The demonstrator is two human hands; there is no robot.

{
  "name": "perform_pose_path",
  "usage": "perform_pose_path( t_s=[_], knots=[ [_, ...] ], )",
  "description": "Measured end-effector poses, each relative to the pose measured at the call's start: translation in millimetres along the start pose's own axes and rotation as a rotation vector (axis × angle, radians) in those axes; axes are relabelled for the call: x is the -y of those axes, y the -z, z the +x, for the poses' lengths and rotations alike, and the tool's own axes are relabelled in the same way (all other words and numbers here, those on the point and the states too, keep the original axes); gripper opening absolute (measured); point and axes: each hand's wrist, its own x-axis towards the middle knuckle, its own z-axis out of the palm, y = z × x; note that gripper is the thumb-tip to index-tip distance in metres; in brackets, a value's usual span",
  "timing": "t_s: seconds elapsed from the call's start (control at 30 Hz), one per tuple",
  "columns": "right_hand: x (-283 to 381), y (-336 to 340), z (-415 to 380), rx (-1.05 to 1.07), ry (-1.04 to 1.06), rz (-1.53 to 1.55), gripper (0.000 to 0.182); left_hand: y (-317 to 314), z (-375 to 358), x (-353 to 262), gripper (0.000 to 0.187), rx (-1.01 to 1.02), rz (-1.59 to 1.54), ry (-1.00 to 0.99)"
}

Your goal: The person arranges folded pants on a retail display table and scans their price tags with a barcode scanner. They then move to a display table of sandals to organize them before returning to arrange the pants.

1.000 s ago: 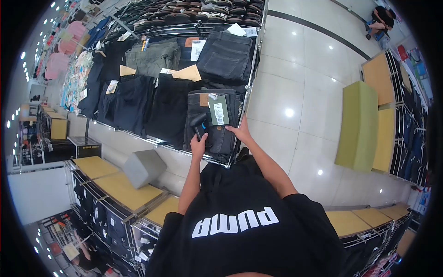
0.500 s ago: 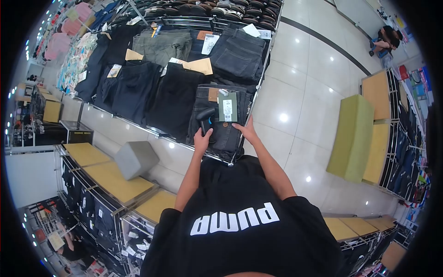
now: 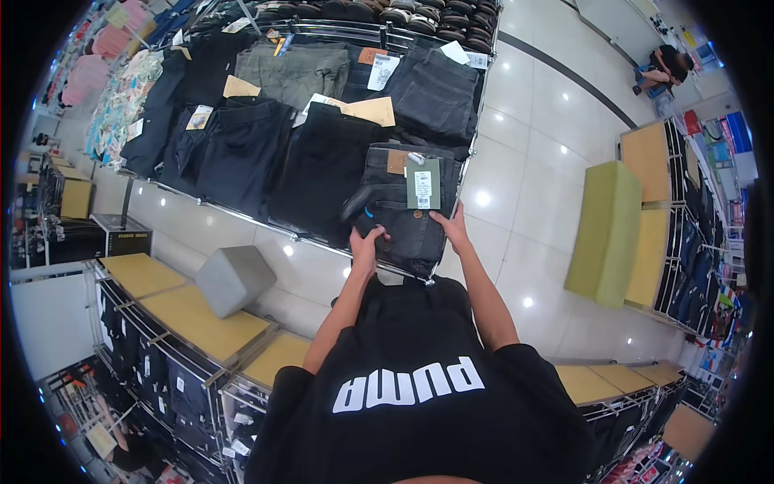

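Observation:
My left hand (image 3: 368, 245) is closed around the handle of a black barcode scanner (image 3: 360, 204) with a blue accent. The scanner is slightly blurred and tilts over the left side of a folded pair of dark grey jeans (image 3: 403, 240). On these jeans lies a green hang tag (image 3: 434, 194) with a white barcode label, beside a brown leather patch (image 3: 397, 162). At the right edge of the jeans is my right hand (image 3: 454, 229), its thumb on top near the tag's lower end and its other fingers along the side, gripping the edge.
Folded trousers (image 3: 326, 173) and more jeans (image 3: 433, 89) cover the metal-framed display table; shoes (image 3: 451, 16) line its far end. A grey cube stool (image 3: 236, 281) stands left, a green bench (image 3: 601, 234) right. Another person (image 3: 667, 68) sits at the far right.
My left hand has turned, tipping the scanner to the left and away from the tag. The whole view has shifted a little; my right hand stays at the jeans' edge.

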Motion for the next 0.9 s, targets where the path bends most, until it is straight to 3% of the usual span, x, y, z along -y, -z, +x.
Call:
perform_pose_path(
  t_s=[0.03,0.17,0.3,0.6,0.8,0.9],
  knots=[
    [-3.7,-3.2,-1.4,-0.003,-0.001,-0.004,0.099,5.7,2.8,-7.1,0.020,0.045,-0.019,-0.071],
    [-14.8,-11.0,-9.0,-0.145,0.079,-0.105,0.098,26.8,9.3,-42.9,0.028,0.011,-0.140,-0.019],
    [-8.7,-36.8,-35.0,-0.435,0.365,-0.619,0.082,56.0,19.6,-70.7,0.032,0.013,-0.230,-0.047],
    [8.8,-57.1,-46.8,-0.443,0.237,-0.678,0.071,131.0,31.2,-96.6,0.032,-0.025,-0.193,0.019],
    [13.4,-67.1,-56.8,-0.569,0.112,-0.746,0.073,134.7,54.1,-110.2,0.033,0.116,0.002,0.139],
    [13.6,-74.1,-62.8,-0.577,0.022,-0.752,0.077,120.8,60.2,-106.1,0.035,0.137,0.067,0.100]
  ],
)
